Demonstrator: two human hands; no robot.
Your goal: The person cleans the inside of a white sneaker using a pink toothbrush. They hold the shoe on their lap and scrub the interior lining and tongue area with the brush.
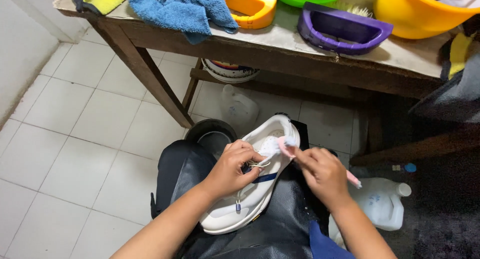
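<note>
We hold the smooth white sneaker (252, 181) on our lap over a glossy black apron (280, 224), our left hand (232, 169) clamped around its laced middle while our right hand (322, 174) pinches a slim pink toothbrush (290, 148), bristles foamy against the shoe's opening. Near right stands a translucent plastic jug (382, 201); beyond the shoe sits a dark round bowl (210, 134). Farther off, the worn wooden table (280, 49) carries a fluffy blue towel (180, 9), orange (250, 6) and purple scrub brushes (342, 26), and a yellow basin (420, 11).
</note>
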